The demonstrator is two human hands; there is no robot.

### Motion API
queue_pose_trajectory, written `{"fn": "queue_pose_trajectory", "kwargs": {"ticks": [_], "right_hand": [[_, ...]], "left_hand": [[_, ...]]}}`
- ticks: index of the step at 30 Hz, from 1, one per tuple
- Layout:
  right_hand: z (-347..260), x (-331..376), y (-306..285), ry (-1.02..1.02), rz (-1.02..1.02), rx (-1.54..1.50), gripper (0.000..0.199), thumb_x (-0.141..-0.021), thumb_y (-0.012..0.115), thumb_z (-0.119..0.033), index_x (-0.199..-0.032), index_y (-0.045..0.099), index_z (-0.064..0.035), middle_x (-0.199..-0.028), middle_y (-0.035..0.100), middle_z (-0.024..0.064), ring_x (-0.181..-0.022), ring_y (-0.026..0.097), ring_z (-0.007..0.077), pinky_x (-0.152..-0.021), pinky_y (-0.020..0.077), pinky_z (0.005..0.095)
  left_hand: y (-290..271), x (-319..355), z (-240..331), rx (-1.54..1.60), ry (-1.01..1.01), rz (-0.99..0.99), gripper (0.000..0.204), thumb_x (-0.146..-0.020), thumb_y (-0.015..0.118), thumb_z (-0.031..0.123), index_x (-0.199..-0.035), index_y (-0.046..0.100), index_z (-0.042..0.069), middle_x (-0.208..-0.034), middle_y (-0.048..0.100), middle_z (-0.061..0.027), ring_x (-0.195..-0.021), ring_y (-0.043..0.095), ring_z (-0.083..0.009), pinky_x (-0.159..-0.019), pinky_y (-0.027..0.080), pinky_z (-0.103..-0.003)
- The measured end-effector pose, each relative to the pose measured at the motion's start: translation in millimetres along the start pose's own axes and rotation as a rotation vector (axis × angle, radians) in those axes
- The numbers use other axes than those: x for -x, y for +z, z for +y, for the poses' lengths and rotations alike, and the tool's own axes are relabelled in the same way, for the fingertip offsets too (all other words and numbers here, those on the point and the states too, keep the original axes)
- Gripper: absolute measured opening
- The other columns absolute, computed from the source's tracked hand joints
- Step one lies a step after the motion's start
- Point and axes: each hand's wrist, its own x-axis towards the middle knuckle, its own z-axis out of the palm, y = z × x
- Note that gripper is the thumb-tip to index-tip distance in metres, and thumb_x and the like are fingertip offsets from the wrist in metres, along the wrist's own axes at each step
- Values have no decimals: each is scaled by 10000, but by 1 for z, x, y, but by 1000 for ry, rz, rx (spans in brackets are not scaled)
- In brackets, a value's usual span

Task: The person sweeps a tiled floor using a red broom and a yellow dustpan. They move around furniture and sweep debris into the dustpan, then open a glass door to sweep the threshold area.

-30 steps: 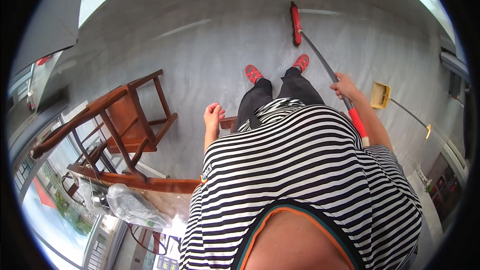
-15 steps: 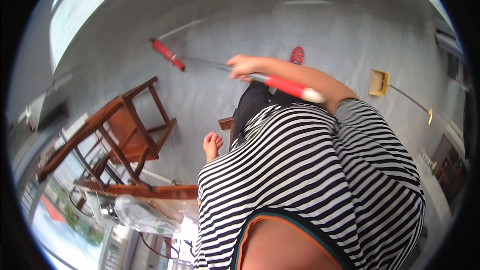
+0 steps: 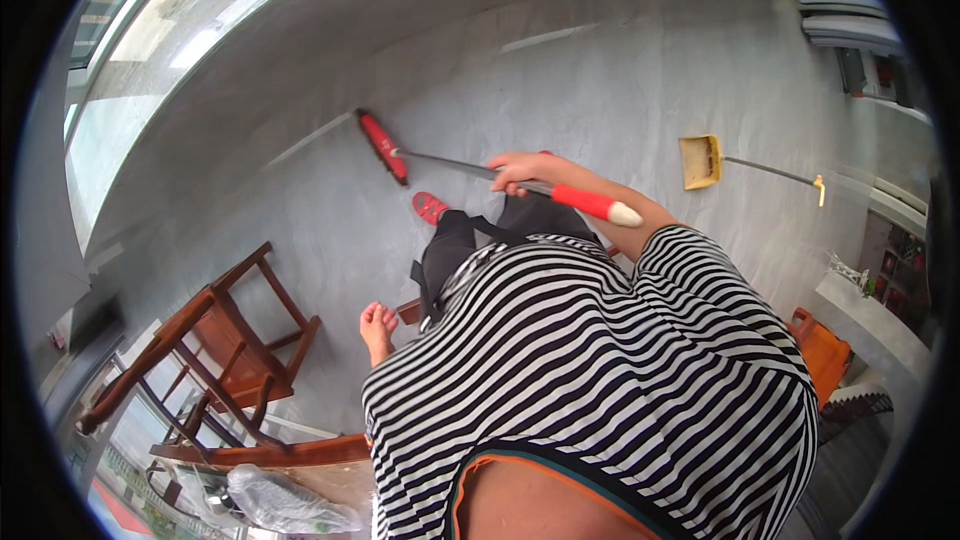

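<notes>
- The right hand has its grip clamped around the grey shaft of the broom, just ahead of the red sleeve.
- The broom's red head is on the grey floor, ahead and left of the body; its white end lies over the right forearm as seen from above.
- The left hand hangs beside the hip, its grip loose, fingers half curled, near a brown wooden edge.
- One red shoe shows plainly, just beside the broom head.
- The yellow dustpan sits on the floor to the right, well apart from the broom; it seems to hold dark bits.
- At left, a brown chair stands beside the desk, which carries a clear bag.
</notes>
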Motion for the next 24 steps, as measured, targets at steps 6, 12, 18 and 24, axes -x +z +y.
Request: {"fn": "queue_pose_trajectory", "kwargs": {"ticks": [6, 12, 18, 24], "right_hand": [[94, 178, -148, 19, 386, -137, 648, -760, 624, -15, -1338, 333, -61, -679, 526, 29, -455, 426, 50, -356, 353, 210], [176, 254, -293, 21, 673, -319, 587, -749, 607, 25, -1281, 363, -25, -611, 476, 20, -425, 414, 69, -351, 336, 229], [238, 274, -329, -137, 781, -294, 709, -724, 610, 19, -1360, 297, -11, -631, 516, 65, -443, 463, 119, -358, 378, 267], [264, 274, -269, -332, 568, -393, 731, -730, 634, -30, -1377, 295, -46, -657, 537, 74, -463, 478, 120, -368, 396, 270]], "left_hand": [[103, 17, -15, -79, 70, -105, 219, -843, 601, 142, -1041, 533, 78, -882, 585, -51, -731, 615, -169, -543, 513, -280], [184, 23, -28, -279, 163, -215, 224, -847, 601, 150, -1042, 529, 66, -865, 590, -45, -693, 614, -156, -528, 509, -280], [240, 13, -8, -482, 246, -291, 240, -849, 600, 150, -1055, 523, 55, -872, 591, -53, -712, 616, -163, -541, 511, -282], [329, 45, 49, -677, 293, -341, 248, -851, 598, 149, -1063, 518, 48, -876, 592, -58, -724, 617, -168, -551, 513, -283]]}}
